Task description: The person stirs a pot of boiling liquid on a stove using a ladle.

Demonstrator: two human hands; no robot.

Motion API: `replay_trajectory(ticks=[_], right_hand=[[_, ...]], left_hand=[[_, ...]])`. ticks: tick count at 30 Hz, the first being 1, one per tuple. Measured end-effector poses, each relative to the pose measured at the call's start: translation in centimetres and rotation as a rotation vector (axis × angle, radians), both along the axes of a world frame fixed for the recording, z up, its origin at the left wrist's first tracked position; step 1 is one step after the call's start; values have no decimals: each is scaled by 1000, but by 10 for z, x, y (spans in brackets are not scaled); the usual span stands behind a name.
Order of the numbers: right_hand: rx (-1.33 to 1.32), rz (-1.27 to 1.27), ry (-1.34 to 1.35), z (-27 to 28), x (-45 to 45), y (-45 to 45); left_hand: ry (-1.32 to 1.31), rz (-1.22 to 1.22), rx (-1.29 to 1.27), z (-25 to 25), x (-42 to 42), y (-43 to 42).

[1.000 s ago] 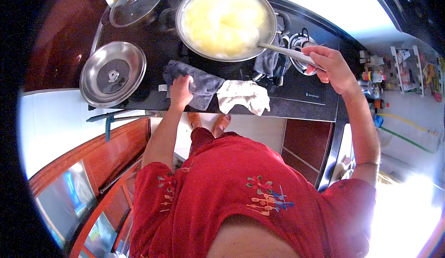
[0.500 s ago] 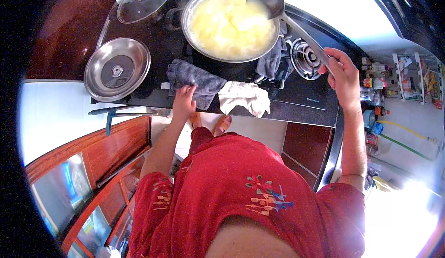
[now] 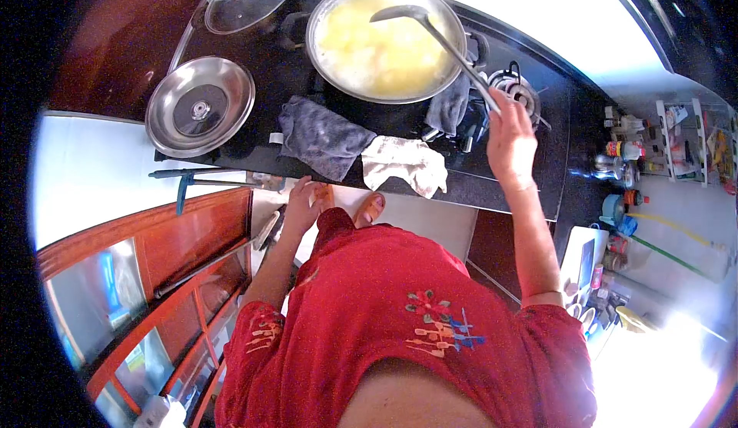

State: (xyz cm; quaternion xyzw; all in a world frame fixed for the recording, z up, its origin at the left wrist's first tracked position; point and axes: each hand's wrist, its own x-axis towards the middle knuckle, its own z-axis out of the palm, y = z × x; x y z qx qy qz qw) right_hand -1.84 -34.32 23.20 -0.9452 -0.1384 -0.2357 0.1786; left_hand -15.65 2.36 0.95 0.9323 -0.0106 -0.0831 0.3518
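My right hand (image 3: 513,140) is closed round the handle of a metal ladle (image 3: 453,50). The ladle's bowl hangs over a large round pan (image 3: 310,44) filled with bubbling yellow food (image 3: 369,44). My left hand (image 3: 304,201) is beside the counter's front edge, below a folded grey towel (image 3: 319,137), with its fingers slightly bent and apart and nothing seen in it. A white cloth (image 3: 403,164) lies to the right of that towel. Another grey cloth (image 3: 448,109) is by the pan's lower right side.
A glass lid (image 3: 246,1) lies at the back left of the black cooktop (image 3: 511,186), and an upturned steel lid (image 3: 201,109) at its left. A burner (image 3: 516,94) is on the right. Bottles (image 3: 626,150) and a white rack (image 3: 680,140) stand at far right.
My right hand has lifted the ladle from the food and now holds it further left over the pan. My left hand has let go of the grey towel and moved down off the counter.
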Motion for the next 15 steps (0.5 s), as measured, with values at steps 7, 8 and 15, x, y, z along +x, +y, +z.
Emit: replay_trajectory(ticks=[7,8,15], right_hand=[[24,-77,128,-15,13,6],[19,-65,128,-16,14,3],[66,-16,132,-32,16,9]], left_hand=[[-69,-3,38,6,15,-8],[-87,-23,63,9,22,-11],[-147,-32,278,12,66,-32]])
